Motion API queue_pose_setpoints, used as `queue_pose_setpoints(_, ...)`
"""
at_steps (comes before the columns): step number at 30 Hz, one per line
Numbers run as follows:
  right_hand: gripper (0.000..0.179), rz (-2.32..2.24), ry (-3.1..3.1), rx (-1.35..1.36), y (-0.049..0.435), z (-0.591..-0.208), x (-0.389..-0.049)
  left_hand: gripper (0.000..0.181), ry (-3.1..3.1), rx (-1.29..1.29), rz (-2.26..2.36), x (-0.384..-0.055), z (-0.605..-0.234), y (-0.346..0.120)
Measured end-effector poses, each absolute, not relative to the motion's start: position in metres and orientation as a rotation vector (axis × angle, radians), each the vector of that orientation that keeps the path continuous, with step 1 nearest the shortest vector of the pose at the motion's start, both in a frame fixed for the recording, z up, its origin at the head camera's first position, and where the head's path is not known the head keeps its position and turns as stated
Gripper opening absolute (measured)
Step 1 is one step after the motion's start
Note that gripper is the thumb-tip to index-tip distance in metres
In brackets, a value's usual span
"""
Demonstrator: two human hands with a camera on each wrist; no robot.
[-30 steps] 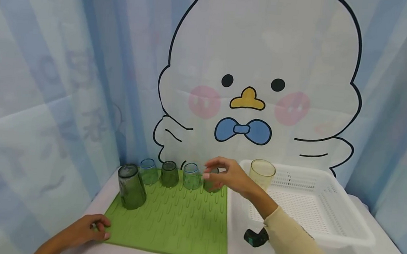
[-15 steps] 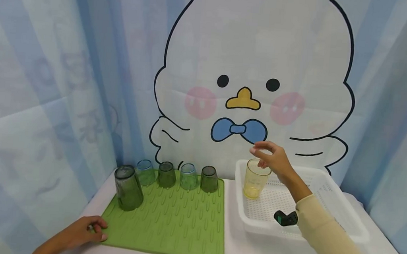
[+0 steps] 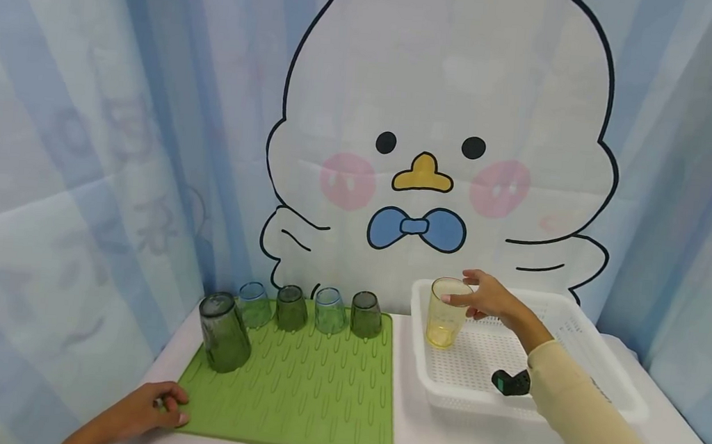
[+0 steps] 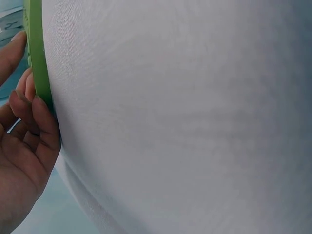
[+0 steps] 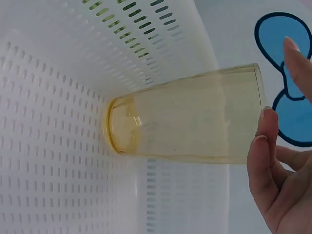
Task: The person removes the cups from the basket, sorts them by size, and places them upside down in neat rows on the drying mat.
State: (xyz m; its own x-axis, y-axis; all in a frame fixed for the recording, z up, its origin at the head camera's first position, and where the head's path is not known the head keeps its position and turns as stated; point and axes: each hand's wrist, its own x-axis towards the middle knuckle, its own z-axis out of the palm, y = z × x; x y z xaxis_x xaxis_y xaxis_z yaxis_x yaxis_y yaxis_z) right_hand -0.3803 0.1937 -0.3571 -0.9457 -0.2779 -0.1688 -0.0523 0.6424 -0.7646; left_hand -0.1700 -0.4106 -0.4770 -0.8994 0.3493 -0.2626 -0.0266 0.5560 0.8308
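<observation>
In the head view, a tall yellow-tinted glass [image 3: 444, 319] stands upright in a white perforated basket [image 3: 568, 399]. My right hand [image 3: 489, 299] is at its rim, thumb and fingers spread apart. Seen from the right wrist, the fingertips [image 5: 265, 122] come right at the rim of the glass, while another fingertip stands off it. My left hand [image 3: 149, 408] rests at the near left corner of a green ribbed drying mat [image 3: 298, 399], its fingers loosely bent. The left wrist view has those fingertips [image 4: 41, 109] against the mat's edge.
A large dark green glass [image 3: 225, 341] stands upside down on the mat's left side. Along the back edge are several smaller upturned glasses, including a blue-tinted glass [image 3: 331, 312] and a dark glass [image 3: 366, 315]. A printed curtain [image 3: 428, 102] hangs behind.
My right hand has left the rightmost small dark glass, which stands on the mat, and moved right, then down to the yellow glass's rim. The left hand has stayed at the mat's corner.
</observation>
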Motion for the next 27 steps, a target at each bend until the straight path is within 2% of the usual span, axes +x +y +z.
queue_pose_setpoints(14, 0.095, -1.059, 2.629, -0.268, 0.193, -0.362, -0.377, 0.035, 2.413, 0.244, 1.277, -0.169, -0.475, -0.407)
queue_pose_setpoints(27, 0.096, -1.09, 2.715, -0.387, 0.205, -0.348, -0.365, 0.034, 2.426, 0.249, 1.244, -0.172, -0.477, -0.408)
